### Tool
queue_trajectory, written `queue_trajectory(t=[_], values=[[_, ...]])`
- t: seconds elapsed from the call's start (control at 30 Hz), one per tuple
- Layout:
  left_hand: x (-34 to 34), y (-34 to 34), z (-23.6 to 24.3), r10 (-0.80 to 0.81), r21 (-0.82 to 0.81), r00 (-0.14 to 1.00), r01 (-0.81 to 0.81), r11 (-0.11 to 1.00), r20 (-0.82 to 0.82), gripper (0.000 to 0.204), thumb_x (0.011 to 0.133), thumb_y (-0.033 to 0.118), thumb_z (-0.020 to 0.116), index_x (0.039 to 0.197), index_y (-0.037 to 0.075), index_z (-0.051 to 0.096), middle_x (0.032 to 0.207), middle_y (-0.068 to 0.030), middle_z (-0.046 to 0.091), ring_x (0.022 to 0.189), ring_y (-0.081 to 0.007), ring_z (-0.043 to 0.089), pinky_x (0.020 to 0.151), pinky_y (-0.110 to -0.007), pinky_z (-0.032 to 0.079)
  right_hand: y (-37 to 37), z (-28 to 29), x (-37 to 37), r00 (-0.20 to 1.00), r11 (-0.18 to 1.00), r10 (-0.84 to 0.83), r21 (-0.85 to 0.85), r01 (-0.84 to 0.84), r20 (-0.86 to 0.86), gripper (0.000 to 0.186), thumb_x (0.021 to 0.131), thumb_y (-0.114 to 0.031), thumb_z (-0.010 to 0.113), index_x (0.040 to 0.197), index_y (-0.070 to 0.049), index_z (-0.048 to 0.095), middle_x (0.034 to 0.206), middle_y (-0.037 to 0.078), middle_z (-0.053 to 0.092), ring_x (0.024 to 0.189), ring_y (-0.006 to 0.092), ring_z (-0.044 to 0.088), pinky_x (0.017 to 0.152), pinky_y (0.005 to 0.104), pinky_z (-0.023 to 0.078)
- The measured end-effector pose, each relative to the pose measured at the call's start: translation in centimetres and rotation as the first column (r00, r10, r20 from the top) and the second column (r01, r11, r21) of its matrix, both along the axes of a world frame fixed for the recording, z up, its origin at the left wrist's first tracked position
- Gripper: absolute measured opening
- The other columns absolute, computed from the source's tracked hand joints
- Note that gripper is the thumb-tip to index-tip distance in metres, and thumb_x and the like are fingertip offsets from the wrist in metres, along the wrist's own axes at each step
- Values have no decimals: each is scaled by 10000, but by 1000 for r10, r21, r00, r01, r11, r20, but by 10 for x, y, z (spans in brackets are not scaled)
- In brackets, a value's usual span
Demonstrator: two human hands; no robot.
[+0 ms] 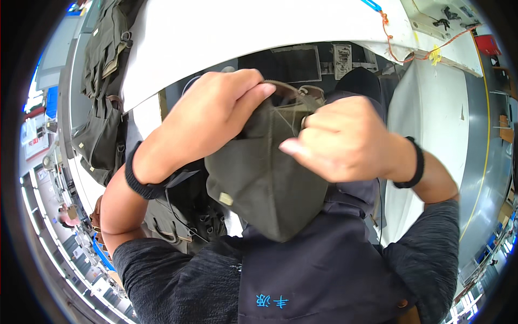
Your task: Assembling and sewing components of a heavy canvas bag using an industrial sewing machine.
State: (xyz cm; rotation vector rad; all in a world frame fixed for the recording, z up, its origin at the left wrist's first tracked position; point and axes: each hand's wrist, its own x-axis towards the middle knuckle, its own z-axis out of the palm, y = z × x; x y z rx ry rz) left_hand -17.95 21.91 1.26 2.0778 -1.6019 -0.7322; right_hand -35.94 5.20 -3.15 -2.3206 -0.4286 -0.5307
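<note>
Pinching a dark green bag (pixel 264 183) by its zippered edge (pixel 283 85) with left hand (pixel 218 105), in front of the apron (pixel 318 264); curling right hand (pixel 348 137) over the bag's right side, cannot tell whether around anything.

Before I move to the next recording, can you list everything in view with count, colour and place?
dark olive fabric bag with brown zip: one, dark olive, between the hands
olive fabric bags with straps: at least two, olive, along the left
dark bag with handles: at least one, dark, lower left
smooth white work surface: one, white, top
thin orange-red cord: one, orange-red, upper right
small yellow tag: one, yellow, upper right
red object, kind unclear: one, red, far right
dark cloth apron: one, dark grey, lower middle
black wristbands: two, black, one per wrist
left hand: one, bare, pinching the bag's upper edge
right hand: one, bare, blurred, at the bag's right
</note>
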Motion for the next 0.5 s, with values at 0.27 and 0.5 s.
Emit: queue_trajectory(t=[0.27, 0.5], values=[[-13, 1, 7, -41, -82, 998, 36, 996, -57, 224, 1058, 151, 574, 902, -9, 581, 690, -110, 473, 627, -200, 434, 614, -337, 410, -26, 19, -39, 986, 978, 160, -145, -151, 55, 88, 813, -147, 735, 793, -83, 677, 609, 32, 518, 505, 210, 513, 447, 325, 376], [18, 43, 5, 259, 52, 940, -253, 966, -223, 308, 1095, 246, 558, 900, 10, 595, 726, 41, 410, 698, -60, 355, 625, -252, 358, -120, -29, -114, 619, 727, -675, -507, 462, -403, 156, 1001, -118, 664, 966, 11, 743, 737, 122, 674, 602, 205, 599, 608, 278, 500]])
